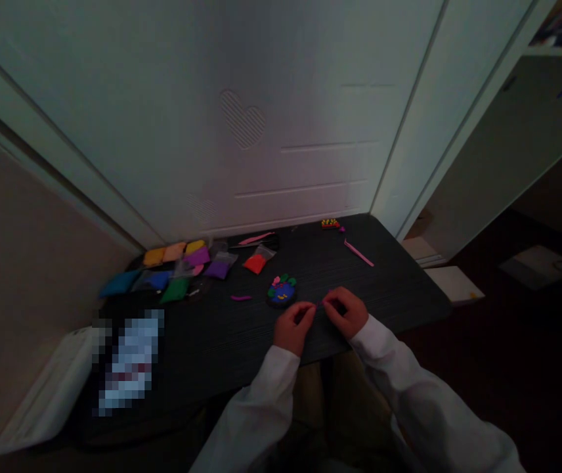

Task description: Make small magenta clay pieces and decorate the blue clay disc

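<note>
Above the dark table's near edge, hands nearly touching, fingers pinched, painted disc just beyond.

And here, at the bottom centre of the frame, both arms are seen covered in loose white cloth, the left sleeve and the right sleeve each creased in soft folds and greyed by the dim light. The fabric is ended at the wrists, and the left hand and right hand are left bare; at the lower middle edge, dull olive-brown legwear is glimpsed, half lost in shadow.
</note>
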The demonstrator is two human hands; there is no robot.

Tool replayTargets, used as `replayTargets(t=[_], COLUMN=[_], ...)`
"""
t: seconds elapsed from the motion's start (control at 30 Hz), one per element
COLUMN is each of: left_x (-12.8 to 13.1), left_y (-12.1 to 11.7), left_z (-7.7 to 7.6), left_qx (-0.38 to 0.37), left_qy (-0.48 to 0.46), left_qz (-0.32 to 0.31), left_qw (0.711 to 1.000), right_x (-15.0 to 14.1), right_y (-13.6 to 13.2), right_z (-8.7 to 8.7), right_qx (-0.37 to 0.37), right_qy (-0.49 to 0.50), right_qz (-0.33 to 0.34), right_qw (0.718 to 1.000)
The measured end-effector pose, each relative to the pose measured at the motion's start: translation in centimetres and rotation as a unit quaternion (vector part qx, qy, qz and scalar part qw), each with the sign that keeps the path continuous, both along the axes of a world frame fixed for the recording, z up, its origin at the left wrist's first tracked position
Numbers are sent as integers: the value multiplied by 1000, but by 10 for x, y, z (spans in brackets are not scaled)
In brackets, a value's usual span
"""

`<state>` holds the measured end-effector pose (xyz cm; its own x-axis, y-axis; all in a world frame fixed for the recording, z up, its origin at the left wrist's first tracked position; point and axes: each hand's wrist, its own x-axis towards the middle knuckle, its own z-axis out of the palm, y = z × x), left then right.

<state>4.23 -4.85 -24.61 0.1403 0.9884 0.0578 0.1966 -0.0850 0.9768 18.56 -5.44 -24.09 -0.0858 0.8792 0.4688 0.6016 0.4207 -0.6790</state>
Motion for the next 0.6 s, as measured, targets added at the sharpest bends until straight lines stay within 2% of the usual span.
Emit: replayTargets(t=[0.17, 0.37, 0.6], left_x=[1, 1, -1], left_y=[0, 2, 2], left_z=[1, -9, -8], left_qx=[-15, -20, 14], left_qy=[-25, -38, 23], left_qz=[4, -16, -37], left_qw=[1000, 999, 999], right_x=[-2, -2, -2], right_y=[-1, -1, -2], right_z=[1, 0, 2], right_qx=[8, 11, -4], right_qy=[-19, -25, -14], right_qz=[15, 44, 67], right_qw=[1000, 999, 998])
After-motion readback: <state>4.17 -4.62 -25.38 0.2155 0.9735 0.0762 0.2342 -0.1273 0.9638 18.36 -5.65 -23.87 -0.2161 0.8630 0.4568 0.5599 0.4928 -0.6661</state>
